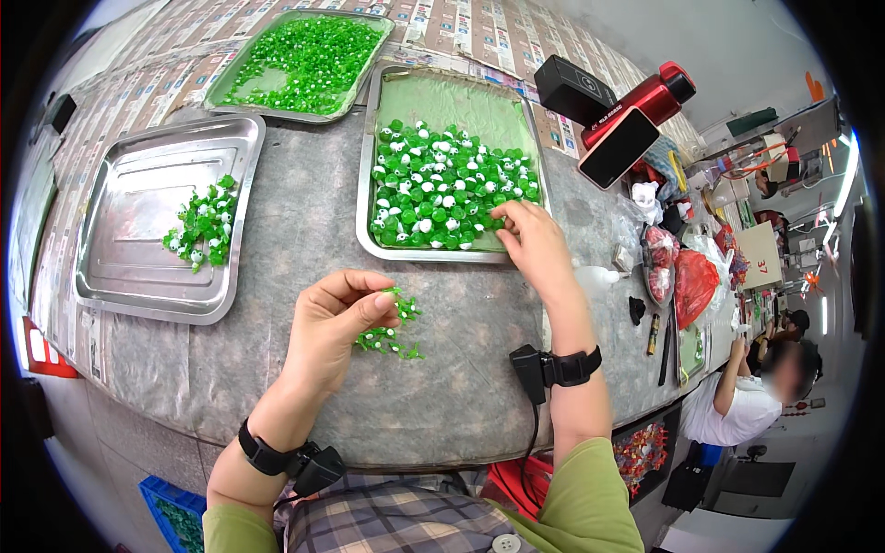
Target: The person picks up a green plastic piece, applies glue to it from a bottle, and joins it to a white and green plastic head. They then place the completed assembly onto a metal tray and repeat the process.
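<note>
My left hand [336, 318] is closed in a pinch above the grey table cover, with a small green plastic piece [392, 293] at its fingertips. Below those fingers, several small green-and-white figures [387, 343] lie in a loose cluster on the cover. My right hand [535, 241] reaches over the near right corner of a metal tray [452, 253]. Its thumb and forefinger are apart beside a heap of green and white ball-shaped pieces [442, 184], with nothing visible between them. Black straps with small black boxes circle both wrists.
At the left, another metal tray [120, 221] holds a small pile of green-and-white figures [205, 221]. Behind it a tray [217, 92] holds many small green pieces. A phone [619, 147] leans against a red flask [645, 101] near a black box [573, 89]. Another person [747, 401] sits at the right.
</note>
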### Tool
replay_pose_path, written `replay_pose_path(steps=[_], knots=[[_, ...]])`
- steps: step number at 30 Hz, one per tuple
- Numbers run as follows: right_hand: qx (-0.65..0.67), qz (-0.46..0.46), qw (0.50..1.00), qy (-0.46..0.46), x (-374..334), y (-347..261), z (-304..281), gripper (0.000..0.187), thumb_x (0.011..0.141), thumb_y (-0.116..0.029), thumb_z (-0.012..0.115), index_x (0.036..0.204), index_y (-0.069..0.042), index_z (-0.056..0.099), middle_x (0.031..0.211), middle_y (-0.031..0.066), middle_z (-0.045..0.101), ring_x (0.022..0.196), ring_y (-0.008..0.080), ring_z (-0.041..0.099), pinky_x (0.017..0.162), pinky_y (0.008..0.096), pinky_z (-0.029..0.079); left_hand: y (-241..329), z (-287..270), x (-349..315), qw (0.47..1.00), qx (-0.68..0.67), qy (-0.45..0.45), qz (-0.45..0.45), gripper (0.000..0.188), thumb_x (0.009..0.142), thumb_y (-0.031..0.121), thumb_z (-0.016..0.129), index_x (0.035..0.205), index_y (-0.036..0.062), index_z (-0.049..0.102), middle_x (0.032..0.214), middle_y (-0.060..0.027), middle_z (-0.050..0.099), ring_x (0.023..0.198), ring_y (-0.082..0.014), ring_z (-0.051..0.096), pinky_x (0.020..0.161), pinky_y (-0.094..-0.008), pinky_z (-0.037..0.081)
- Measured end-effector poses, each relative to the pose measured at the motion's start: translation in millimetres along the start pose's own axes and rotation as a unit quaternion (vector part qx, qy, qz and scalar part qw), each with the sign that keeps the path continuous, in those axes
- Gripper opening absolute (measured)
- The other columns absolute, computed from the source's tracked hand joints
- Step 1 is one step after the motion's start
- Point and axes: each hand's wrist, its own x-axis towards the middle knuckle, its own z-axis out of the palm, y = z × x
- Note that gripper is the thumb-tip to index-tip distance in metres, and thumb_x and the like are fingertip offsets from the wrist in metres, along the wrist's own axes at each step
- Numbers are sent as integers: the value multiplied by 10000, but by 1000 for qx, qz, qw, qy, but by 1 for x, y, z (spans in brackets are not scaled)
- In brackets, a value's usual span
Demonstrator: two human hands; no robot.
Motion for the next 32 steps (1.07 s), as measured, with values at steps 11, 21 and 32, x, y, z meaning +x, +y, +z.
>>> replay_pose_path(steps=[11, 21, 32], knots=[[478, 108, 869, -66, -36, -79, -23, 160, 744, -36, 583, 890, -24, 516, 788, -1, 540, 739, 64, 523, 680, 196, 412, -1, 1, -3, 999, -3, -35, -18, 130, 764, 70, 584, 873, 0, 570, 767, -56, 589, 686, -109, 570, 627, -230, 478], [682, 178, 693, -150, -54, -96, 5, 114, 813, -138, 537, 874, -46, 509, 771, -3, 524, 665, 49, 502, 549, 175, 386, -6, 3, -2, 998, 4, -50, -32, 134, 775, 81, 570, 880, -1, 557, 796, -76, 598, 707, -129, 586, 626, -243, 492], [620, 128, 763, -132, -57, -96, 2, 211, 797, -95, 547, 993, -22, 523, 856, 50, 590, 787, 130, 575, 727, 220, 456, -5, 0, -1, 997, -38, -51, -36, 133, 795, 70, 535, 909, 2, 541, 828, -96, 596, 751, -157, 591, 654, -262, 499]])
